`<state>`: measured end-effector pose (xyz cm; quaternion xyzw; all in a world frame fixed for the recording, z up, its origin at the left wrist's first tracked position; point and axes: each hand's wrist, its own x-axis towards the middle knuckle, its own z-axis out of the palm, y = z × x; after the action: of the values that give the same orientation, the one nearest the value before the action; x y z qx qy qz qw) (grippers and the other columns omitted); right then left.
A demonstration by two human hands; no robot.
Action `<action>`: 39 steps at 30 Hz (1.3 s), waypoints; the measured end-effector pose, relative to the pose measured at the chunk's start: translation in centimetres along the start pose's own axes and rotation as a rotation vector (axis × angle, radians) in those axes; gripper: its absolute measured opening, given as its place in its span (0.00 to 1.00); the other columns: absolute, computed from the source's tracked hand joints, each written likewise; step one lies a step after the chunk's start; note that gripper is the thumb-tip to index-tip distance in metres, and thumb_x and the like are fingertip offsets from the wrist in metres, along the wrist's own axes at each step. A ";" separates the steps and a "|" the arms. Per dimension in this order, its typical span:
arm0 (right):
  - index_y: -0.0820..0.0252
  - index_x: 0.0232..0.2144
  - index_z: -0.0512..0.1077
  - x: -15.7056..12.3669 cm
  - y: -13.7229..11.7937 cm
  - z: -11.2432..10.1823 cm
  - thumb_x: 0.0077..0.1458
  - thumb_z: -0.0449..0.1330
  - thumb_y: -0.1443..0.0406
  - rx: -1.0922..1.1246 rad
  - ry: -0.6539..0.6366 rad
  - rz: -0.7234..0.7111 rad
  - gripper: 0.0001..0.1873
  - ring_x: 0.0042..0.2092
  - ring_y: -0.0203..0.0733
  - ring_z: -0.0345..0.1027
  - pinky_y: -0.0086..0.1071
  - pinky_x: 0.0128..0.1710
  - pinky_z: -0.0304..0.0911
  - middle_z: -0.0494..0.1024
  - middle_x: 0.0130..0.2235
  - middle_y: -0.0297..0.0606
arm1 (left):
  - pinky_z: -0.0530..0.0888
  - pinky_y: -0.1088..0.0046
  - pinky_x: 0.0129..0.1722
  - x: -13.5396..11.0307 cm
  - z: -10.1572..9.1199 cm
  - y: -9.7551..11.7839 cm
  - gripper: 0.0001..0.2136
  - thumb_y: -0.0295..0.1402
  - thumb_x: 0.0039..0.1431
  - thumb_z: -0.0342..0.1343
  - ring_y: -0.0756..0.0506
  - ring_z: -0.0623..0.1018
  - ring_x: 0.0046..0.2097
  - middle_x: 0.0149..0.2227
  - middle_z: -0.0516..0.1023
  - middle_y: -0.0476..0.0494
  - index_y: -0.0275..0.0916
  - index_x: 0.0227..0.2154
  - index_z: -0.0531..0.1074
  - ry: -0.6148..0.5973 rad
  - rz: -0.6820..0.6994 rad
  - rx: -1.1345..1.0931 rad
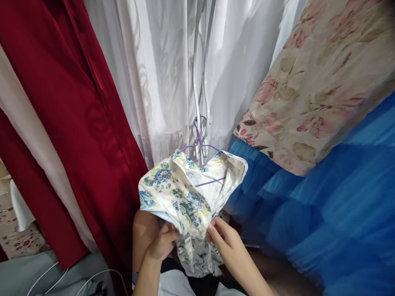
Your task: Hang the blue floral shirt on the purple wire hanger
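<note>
A white garment with a blue and yellow flower print point(188, 197) hangs on a thin purple wire hanger point(200, 142). The hanger's hook is caught on white scrolled metalwork point(200, 82) in front of a sheer white curtain. My left hand point(162, 242) is closed on the lower left part of the garment. My right hand point(225, 240) pinches the cloth at its lower right. The garment's bottom end hangs down between my two hands.
A dark red curtain point(77, 123) hangs at the left, with a pale one behind it. Blue ruffled fabric point(324, 213) fills the right, with a pink flowered cushion or mattress point(317, 90) above it. White cables point(61, 275) lie on grey cloth at the lower left.
</note>
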<state>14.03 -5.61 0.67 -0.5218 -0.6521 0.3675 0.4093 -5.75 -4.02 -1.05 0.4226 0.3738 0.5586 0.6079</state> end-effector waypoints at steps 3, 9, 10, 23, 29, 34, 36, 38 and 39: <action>0.58 0.25 0.65 -0.1 -0.1 -0.5 0.65 0.49 0.51 0.078 -0.020 -0.008 0.23 0.30 0.39 0.62 0.30 0.32 0.55 0.69 0.26 0.34 | 0.68 0.56 0.59 0.3 0.7 -1.0 0.24 0.37 0.43 0.70 0.36 0.76 0.55 0.49 0.79 0.41 0.43 0.46 0.76 -0.067 -0.058 -0.041; 0.59 0.24 0.66 0.7 0.9 0.4 0.61 0.55 0.52 0.281 0.028 0.085 0.20 0.26 0.36 0.59 0.30 0.29 0.52 0.68 0.22 0.33 | 0.65 0.55 0.62 0.7 1.7 -0.2 0.24 0.36 0.49 0.67 0.36 0.73 0.57 0.51 0.78 0.39 0.40 0.50 0.74 0.018 -0.020 0.021; 0.59 0.25 0.66 0.7 1.1 0.8 0.60 0.56 0.53 0.318 0.033 0.096 0.18 0.25 0.36 0.58 0.30 0.28 0.52 0.68 0.22 0.32 | 0.65 0.55 0.62 0.6 1.7 0.0 0.23 0.36 0.49 0.67 0.35 0.74 0.57 0.51 0.78 0.38 0.39 0.50 0.74 0.000 -0.032 0.040; 0.57 0.20 0.60 -0.1 3.5 -1.4 0.56 0.58 0.55 0.387 0.156 0.103 0.19 0.23 0.33 0.48 0.29 0.24 0.45 0.58 0.18 0.28 | 0.69 0.61 0.56 3.9 1.6 -5.1 0.19 0.38 0.53 0.60 0.40 0.74 0.53 0.48 0.75 0.40 0.40 0.47 0.67 0.606 0.273 0.095; 0.57 0.21 0.61 -0.2 2.2 1.2 0.55 0.61 0.51 0.432 0.086 0.145 0.20 0.20 0.31 0.46 0.28 0.22 0.43 0.58 0.17 0.27 | 0.64 0.58 0.59 0.6 3.8 -7.1 0.21 0.34 0.58 0.57 0.40 0.66 0.57 0.55 0.61 0.36 0.45 0.52 0.57 0.690 0.641 0.476; 0.59 0.23 0.64 -0.4 0.9 3.1 0.56 0.60 0.50 0.483 0.012 0.127 0.21 0.21 0.32 0.52 0.28 0.23 0.48 0.62 0.18 0.28 | 0.68 0.60 0.54 -1.0 5.5 -7.9 0.12 0.32 0.58 0.56 0.39 0.71 0.51 0.47 0.69 0.39 0.46 0.45 0.67 0.300 0.488 0.597; 0.60 0.23 0.65 -0.4 0.5 3.3 0.57 0.60 0.50 0.494 0.007 0.129 0.21 0.21 0.32 0.53 0.28 0.23 0.48 0.62 0.17 0.29 | 0.72 0.62 0.46 -0.7 5.4 -7.6 0.04 0.35 0.59 0.54 0.41 0.73 0.42 0.39 0.71 0.43 0.45 0.37 0.68 0.210 0.362 0.546; 0.61 0.24 0.67 0.1 0.2 3.0 0.56 0.60 0.51 0.502 0.039 0.122 0.20 0.20 0.32 0.51 0.28 0.23 0.46 0.62 0.17 0.28 | 0.71 0.64 0.41 -0.2 4.9 -7.1 0.07 0.36 0.61 0.52 0.42 0.72 0.36 0.31 0.70 0.45 0.43 0.28 0.66 0.188 0.356 0.558; 0.61 0.24 0.68 0.5 0.1 2.7 0.56 0.61 0.52 0.512 0.063 0.119 0.19 0.20 0.31 0.51 0.28 0.22 0.46 0.61 0.16 0.28 | 0.71 0.65 0.40 0.0 4.7 -6.8 0.09 0.35 0.61 0.52 0.43 0.72 0.35 0.30 0.69 0.45 0.43 0.25 0.64 0.180 0.385 0.583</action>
<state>11.52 -5.24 -0.40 -0.4501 -0.4928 0.5274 0.5257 1.04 -4.55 -5.69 0.5901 0.4830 0.5678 0.3101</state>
